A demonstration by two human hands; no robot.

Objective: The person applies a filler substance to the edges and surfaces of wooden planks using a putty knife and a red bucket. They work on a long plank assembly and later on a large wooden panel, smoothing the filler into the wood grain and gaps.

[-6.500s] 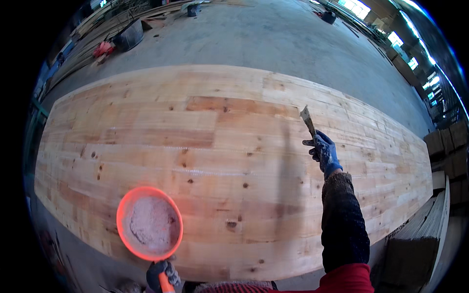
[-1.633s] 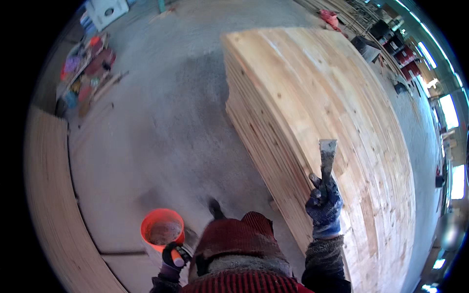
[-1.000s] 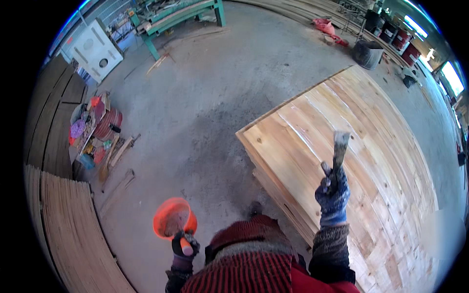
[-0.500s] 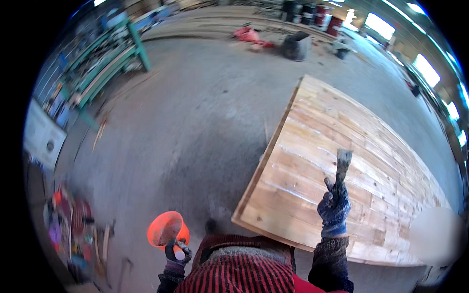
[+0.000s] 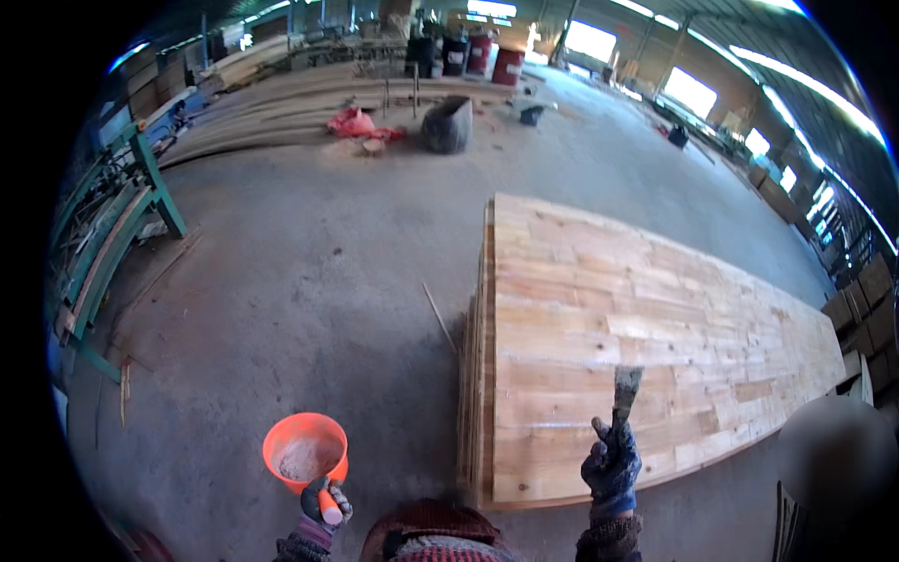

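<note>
Your left hand (image 5: 325,503), gloved, sits at about 7 o'clock in the view, fingers wrapped tight around the orange handle of the orange bowl (image 5: 305,451). The bowl hangs just above that hand, over bare concrete floor (image 5: 309,281), with pale powdery filler in its bottom.

Your right hand (image 5: 611,465), in a dark blue glove, is at about 5 o'clock, closed around the handle of a putty knife (image 5: 625,394). The blade stands nearly upright, its tip toward 12 o'clock, over the near end of the stacked wood panels (image 5: 646,318).

The stack's top sheet runs from just in front of you out toward 2 o'clock. Its near short edge lies close to your right hand; its left long edge, where the layered sheet ends show, runs toward 12 o'clock just right of the bowl. A thin stick (image 5: 437,317) lies on the floor just beside that edge.

Left of the stack the floor is open concrete as far as the green metal frame (image 5: 112,234) at 9 o'clock. At 12 o'clock, well apart from you, lie a dark sack (image 5: 447,125), a red heap (image 5: 354,122) and long boards (image 5: 281,94).
</note>
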